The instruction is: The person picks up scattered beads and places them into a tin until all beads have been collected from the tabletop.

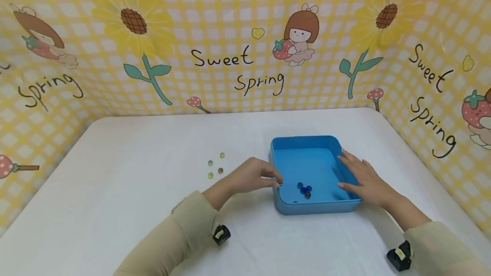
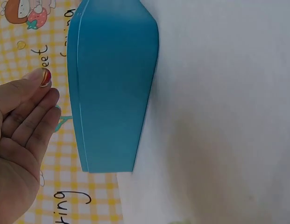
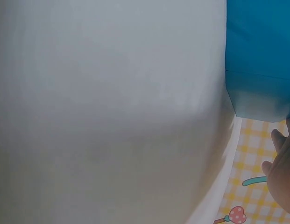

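My left hand (image 1: pixel 251 176) is at the left rim of a blue tray (image 1: pixel 318 208). Between its thumb and fingertips it pinches a small glass marble (image 2: pixel 45 77) with red and yellow colouring. The right hand (image 1: pixel 366 182) rests on the tray's right wall, fingers spread and reaching over the rim. Several dark blue marbles (image 1: pixel 304 190) lie together on the tray floor near the front, touching or close to a brown marble (image 1: pixel 307 196). A small dark spot shows by the front wall, mostly hidden.
On the white table (image 1: pixel 153 173), left of the tray, several pale green marbles (image 1: pixel 210 175) lie loose around one brownish marble (image 1: pixel 220 171). Yellow checked cloth walls (image 1: pixel 215 20) enclose the back and both sides.
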`<state>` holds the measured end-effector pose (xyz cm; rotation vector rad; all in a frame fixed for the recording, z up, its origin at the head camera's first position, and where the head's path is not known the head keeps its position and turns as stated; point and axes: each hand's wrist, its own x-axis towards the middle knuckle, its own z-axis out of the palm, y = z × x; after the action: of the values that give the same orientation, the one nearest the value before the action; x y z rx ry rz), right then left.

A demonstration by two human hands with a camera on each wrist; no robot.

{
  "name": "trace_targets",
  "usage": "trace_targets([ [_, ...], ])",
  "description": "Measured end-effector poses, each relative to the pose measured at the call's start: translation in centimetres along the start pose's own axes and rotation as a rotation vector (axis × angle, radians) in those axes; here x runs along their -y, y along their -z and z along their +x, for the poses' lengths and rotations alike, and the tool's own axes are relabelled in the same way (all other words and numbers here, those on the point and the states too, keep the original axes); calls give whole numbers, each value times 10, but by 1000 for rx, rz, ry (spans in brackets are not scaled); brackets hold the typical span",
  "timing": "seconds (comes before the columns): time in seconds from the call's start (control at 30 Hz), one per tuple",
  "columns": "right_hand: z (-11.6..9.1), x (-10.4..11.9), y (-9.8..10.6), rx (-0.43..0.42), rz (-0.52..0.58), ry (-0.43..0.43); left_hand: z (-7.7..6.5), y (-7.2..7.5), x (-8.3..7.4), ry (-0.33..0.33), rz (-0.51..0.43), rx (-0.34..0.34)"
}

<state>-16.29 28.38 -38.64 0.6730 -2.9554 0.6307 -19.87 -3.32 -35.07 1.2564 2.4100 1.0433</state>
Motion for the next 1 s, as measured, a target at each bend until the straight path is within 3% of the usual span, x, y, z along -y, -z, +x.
trace_targets([
  [0.33,0,-2,-1,-12,-10,16,20,-9,-6,-40,-3,43],
  [0.6,0,-3,-1,-11,-8,24,34,-22,-6,-27,96,113],
  [0.87,0,-2,-2,-5,3,17,45,-28,-5,-65,155,142],
  [1.0,0,-2,-1,-3,2,15,51,-30,-5,-41,193,166],
])
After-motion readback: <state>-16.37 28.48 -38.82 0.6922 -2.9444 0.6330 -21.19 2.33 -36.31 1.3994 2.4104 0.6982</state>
